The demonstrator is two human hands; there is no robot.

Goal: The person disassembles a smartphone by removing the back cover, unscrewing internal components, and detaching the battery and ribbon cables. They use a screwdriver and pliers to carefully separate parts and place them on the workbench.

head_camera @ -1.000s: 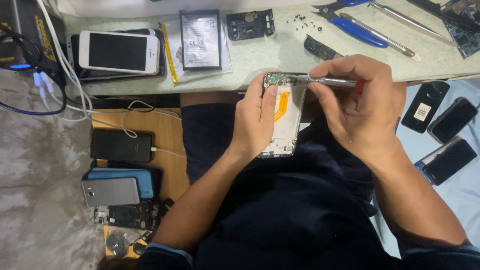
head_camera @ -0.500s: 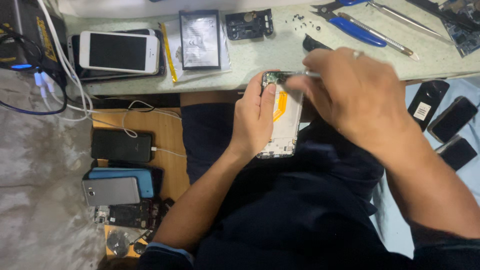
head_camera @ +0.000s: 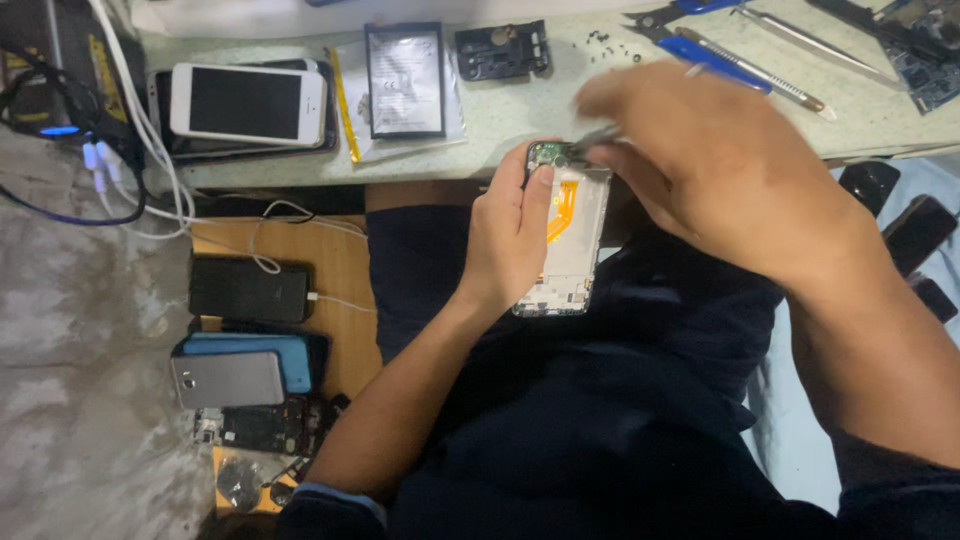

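Left hand (head_camera: 515, 235) fingers wrap the opened phone frame (head_camera: 570, 240) over the lap, right hand (head_camera: 720, 170) pinching 1 thin tool (blurred) at its top; light, stiff, probably fragile, best gripped by edges.

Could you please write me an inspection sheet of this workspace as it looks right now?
Surface: pale worktop ahead; wooden board lower left.
Job's things: opened phone with orange flex, held over the lap.
Clutter: white phone, battery, black bracket, blue-handled pliers, stacked phones.
Hands: left hand grips the opened phone; right hand blurred at its top, tool unclear.
Cables: white cables; one runs to black phone.
Surroundings: grey floor.
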